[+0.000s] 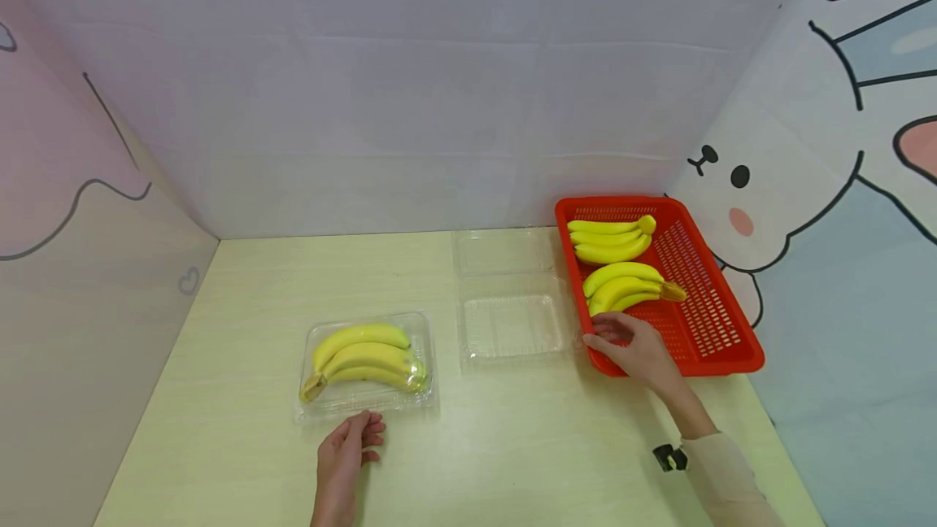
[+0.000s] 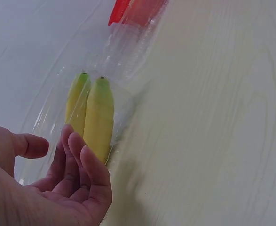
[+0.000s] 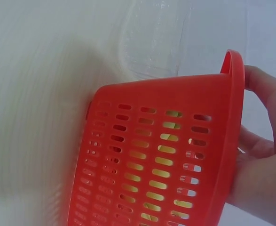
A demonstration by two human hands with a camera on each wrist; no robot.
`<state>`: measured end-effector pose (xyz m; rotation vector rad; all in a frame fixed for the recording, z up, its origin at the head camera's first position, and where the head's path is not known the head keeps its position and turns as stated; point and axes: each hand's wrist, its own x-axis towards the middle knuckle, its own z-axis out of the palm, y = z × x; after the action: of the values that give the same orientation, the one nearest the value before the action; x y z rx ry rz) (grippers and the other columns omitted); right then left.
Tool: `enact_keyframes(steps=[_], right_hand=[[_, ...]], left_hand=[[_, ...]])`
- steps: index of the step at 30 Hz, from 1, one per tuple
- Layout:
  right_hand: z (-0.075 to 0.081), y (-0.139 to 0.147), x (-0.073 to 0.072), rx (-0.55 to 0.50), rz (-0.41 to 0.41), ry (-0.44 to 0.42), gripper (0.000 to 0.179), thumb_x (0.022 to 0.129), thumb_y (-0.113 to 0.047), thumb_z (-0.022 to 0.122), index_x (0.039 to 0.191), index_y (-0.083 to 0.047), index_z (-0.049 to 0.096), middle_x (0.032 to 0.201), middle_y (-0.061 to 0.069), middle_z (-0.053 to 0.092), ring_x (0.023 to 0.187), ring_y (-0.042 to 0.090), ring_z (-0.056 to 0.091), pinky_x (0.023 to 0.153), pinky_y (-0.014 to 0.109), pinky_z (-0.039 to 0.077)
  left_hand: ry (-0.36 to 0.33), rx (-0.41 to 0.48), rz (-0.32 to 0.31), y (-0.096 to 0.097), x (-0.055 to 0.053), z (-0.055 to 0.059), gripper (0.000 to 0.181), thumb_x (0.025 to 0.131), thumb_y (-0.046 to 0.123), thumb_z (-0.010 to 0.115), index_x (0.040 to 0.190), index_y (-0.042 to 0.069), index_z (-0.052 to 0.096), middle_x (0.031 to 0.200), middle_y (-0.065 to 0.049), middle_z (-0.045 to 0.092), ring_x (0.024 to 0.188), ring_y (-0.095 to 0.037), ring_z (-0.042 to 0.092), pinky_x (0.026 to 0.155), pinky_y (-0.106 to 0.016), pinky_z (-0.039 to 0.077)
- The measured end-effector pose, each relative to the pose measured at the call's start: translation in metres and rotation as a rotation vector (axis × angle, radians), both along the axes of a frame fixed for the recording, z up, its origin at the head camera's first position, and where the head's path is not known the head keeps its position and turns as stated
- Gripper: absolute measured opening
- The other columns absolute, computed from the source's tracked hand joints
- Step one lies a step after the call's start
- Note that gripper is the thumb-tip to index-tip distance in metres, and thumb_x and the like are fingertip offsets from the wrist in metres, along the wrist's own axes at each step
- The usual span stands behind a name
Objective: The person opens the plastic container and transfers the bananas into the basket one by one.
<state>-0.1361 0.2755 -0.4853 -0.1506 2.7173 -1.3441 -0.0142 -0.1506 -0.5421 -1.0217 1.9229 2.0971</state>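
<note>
In the head view, a bunch of bananas [image 1: 363,360] lies in a closed clear plastic clamshell box [image 1: 344,411] at the left. My left hand [image 1: 351,450] hovers at that box's front edge, its fingers loosely curved around nothing. At the right stands a red plastic basket [image 1: 713,367] with two banana bunches, one at the back [image 1: 611,241] and one nearer [image 1: 625,287]. Over the basket's front left corner reaches my right hand [image 1: 637,348], thumb and fingers apart, fingertips just short of the nearer bunch. From the right wrist, the basket wall [image 3: 185,94] hides part of that hand.
A second clear box [image 1: 512,328] lies opened flat between the filled box and the basket, its lid [image 1: 505,253] toward the back wall. Printed cloth walls [image 1: 468,104] bound the pale wooden table [image 1: 498,446] at the back and sides. A small black object [image 1: 669,458] shows by the right sleeve.
</note>
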Motion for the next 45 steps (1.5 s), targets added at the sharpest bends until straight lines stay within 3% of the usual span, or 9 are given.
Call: enact_keyframes(steps=[12,22,32,45], right_hand=[[0.002,-0.008,0.004,-0.031,-0.059,0.085,0.036,0.091,-0.014,0.08,0.121,0.002,0.068,0.111,0.018,0.071,0.093,0.029,0.068,0.076,0.015,0.055],[-0.002,-0.019,0.01,-0.044,-0.04,0.247,0.023,0.089,-0.001,0.079,0.111,0.0,0.072,0.096,0.01,0.073,0.084,0.013,0.063,0.074,0.011,0.053],[-0.003,-0.031,0.014,-0.066,-0.017,0.384,0.02,0.086,0.007,0.078,0.104,0.002,0.072,0.093,0.009,0.073,0.082,0.014,0.066,0.076,0.01,0.052],[-0.01,-0.047,0.02,-0.072,0.025,0.495,0.021,0.083,0.009,0.08,0.1,-0.001,0.074,0.091,0.004,0.074,0.078,0.011,0.064,0.073,0.018,0.056]], left_hand=[[-0.011,-0.027,0.012,0.0,0.003,0.003,0.038,0.106,0.03,0.058,0.105,-0.005,0.073,0.08,0.003,0.072,0.068,-0.008,0.061,0.058,-0.023,0.052],[-0.004,-0.055,0.008,0.001,0.006,0.011,0.036,0.105,0.027,0.059,0.107,-0.007,0.071,0.081,0.002,0.071,0.07,-0.009,0.061,0.059,-0.024,0.053],[0.05,-0.082,0.007,-0.002,0.006,0.016,0.032,0.105,0.021,0.059,0.106,-0.009,0.07,0.082,0.001,0.071,0.071,-0.009,0.063,0.06,-0.024,0.053],[0.023,-0.132,-0.003,-0.014,0.004,0.021,0.032,0.105,0.024,0.06,0.107,-0.007,0.07,0.082,0.002,0.072,0.071,-0.01,0.064,0.06,-0.023,0.054]])
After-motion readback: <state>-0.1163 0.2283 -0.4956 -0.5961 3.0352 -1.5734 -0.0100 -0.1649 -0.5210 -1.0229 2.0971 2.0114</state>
